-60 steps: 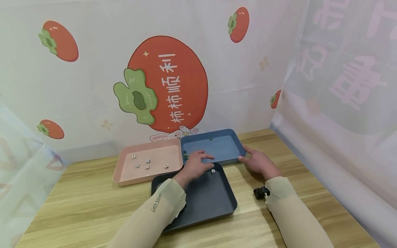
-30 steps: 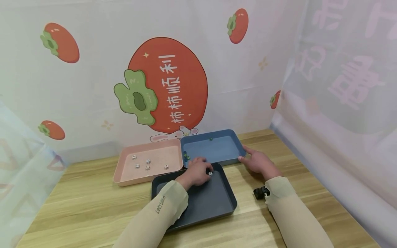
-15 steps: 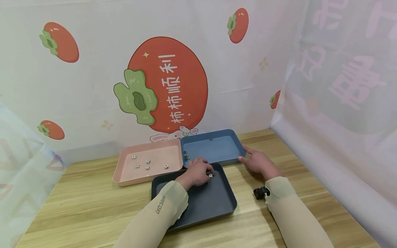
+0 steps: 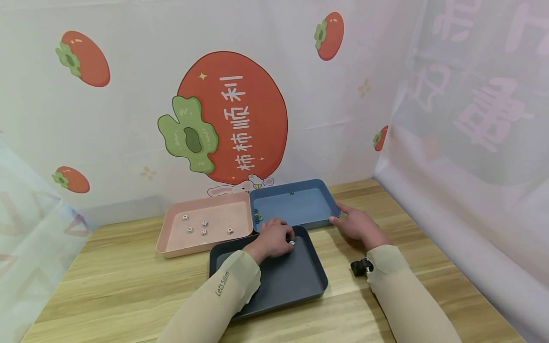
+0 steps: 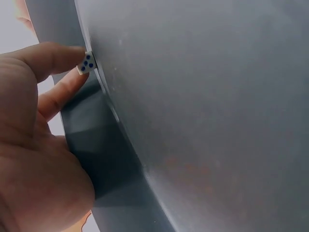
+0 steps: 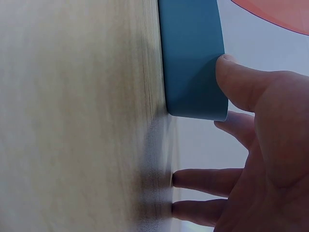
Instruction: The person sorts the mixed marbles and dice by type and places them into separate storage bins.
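Observation:
My left hand (image 4: 272, 239) reaches into the dark grey tray (image 4: 296, 276), near its far right corner. Between thumb and a finger it pinches a white die (image 5: 87, 63), whose face with blue dots shows in the left wrist view beside the tray's wall. My right hand (image 4: 358, 224) touches the near right corner of the blue tray (image 4: 300, 205). In the right wrist view its thumb lies against the rim, another finger is behind the corner, and the other fingers (image 6: 207, 181) stretch out straight toward the tabletop.
A pink tray (image 4: 180, 247) with several white dice (image 4: 204, 223) stands left of the blue one. Several small green and blue beads (image 4: 258, 216) lie in the blue tray. A black object (image 4: 361, 267) is by the right sleeve on the wooden table (image 4: 116, 286). Printed cloth rises behind.
My left hand has come from above the tray's far edge down to the die and pinched it. The die has shifted slightly nearer. The right hand stays at the blue tray.

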A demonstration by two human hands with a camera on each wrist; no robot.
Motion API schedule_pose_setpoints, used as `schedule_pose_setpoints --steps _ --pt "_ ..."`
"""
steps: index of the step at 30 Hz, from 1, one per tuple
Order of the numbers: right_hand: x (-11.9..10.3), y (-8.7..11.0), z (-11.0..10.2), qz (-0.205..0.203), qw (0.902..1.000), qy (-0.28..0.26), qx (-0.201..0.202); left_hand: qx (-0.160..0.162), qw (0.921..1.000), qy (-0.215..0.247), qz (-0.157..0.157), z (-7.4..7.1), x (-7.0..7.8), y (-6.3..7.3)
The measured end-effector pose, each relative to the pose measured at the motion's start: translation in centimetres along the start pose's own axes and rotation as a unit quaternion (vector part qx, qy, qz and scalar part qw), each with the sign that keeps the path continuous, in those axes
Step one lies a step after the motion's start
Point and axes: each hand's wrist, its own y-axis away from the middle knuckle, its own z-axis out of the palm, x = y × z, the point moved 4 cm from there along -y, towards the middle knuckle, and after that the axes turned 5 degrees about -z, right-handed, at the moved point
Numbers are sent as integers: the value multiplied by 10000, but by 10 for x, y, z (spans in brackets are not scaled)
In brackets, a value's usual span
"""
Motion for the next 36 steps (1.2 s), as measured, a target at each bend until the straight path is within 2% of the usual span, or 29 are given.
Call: schedule_pose_setpoints --steps 10,14,18,21,25,27,29,36 --pt "0 0 -1 19 10000 -21 17 -8 9998 -203 -79 2 0 -2" --pt "0 -1 -1 32 10000 -11 8 -39 9999 98 -54 0 -1 -2" --pt "0 -1 0 35 10000 -9 7 1 9979 652 49 -5 -4 -1" --pt "0 -1 -1 19 10000 -4 11 7 9907 1349 156 -10 -6 0" --pt "0 -1 0 3 10000 15 11 -47 9694 2451 118 -20 -10 3" --pt "0 -1 0 2 10000 11 3 -40 9602 2791 29 -24 -11 4" --pt "1 -1 -1 -9 10000 22 3 -4 9560 2934 -47 -27 -11 4" --pt "2 0 -1 15 10000 -31 17 121 9523 3031 -343 -36 -16 7"
